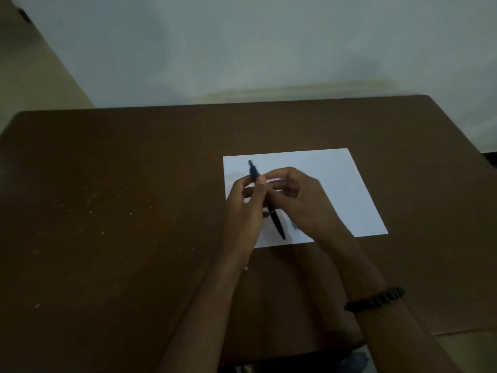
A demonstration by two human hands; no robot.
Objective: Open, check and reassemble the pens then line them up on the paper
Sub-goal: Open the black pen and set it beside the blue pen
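Note:
A white sheet of paper (344, 184) lies on the brown table, right of the middle. Above its left half both of my hands hold a dark pen (277, 224) that runs from far-left to near-right. My left hand (242, 208) pinches the pen's upper part, whose blurred dark blue end (252, 169) sticks out above the fingers. My right hand (298, 200) is closed around the pen's middle. The lower tip points down toward the paper's near edge. Whether the pen is in one piece or two is hidden by the fingers.
The brown table (121, 211) has pale specks on its left part. A black bead bracelet (376, 298) sits on my right wrist. A pale wall (242, 49) rises behind the table's far edge.

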